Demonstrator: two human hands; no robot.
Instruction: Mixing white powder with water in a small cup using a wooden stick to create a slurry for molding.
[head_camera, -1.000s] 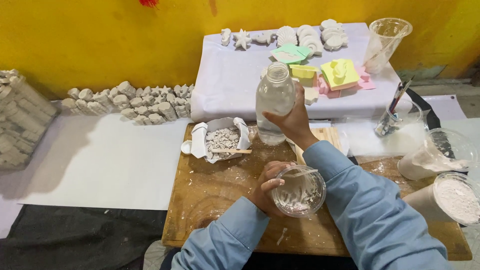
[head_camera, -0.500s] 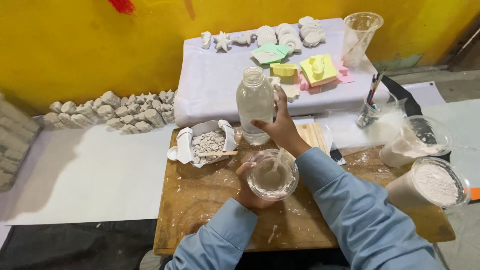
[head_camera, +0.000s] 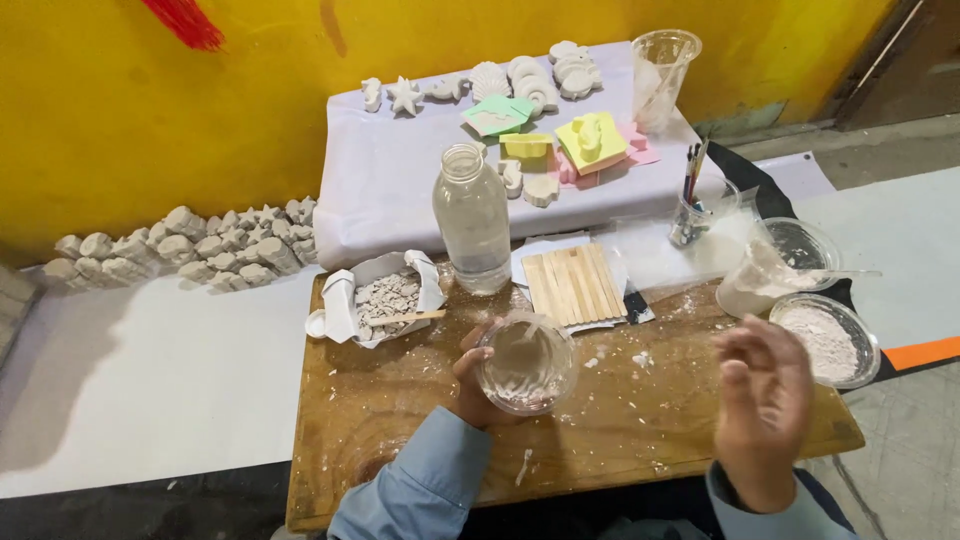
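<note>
At the middle of the wooden board (head_camera: 400, 420), a clear plastic cup (head_camera: 526, 362) with a whitish residue in its bottom is held by the left hand (head_camera: 478, 385) — the fingers are wrapped around its lower left wall from about 8 o'clock, closed snugly on it, and the mouth is tipped slightly toward the camera. Its long axis is kept close to upright. The right hand (head_camera: 762, 395) is seen blurred at 3 o'clock of the cup, well apart from it, lifted off the board with the fingers loosely spread and nothing gripped. Of the two, the left hand is plainly the nearer, being in contact with the cup. An uncapped clear bottle (head_camera: 473, 220) stands at 11 o'clock of the cup, near it but not touching. A row of flat wooden sticks (head_camera: 573, 282) lies at 1 o'clock. A bowl of white powder (head_camera: 826, 340) sits just past the right hand, at 2 o'clock of it — apart from the fingers.
</note>
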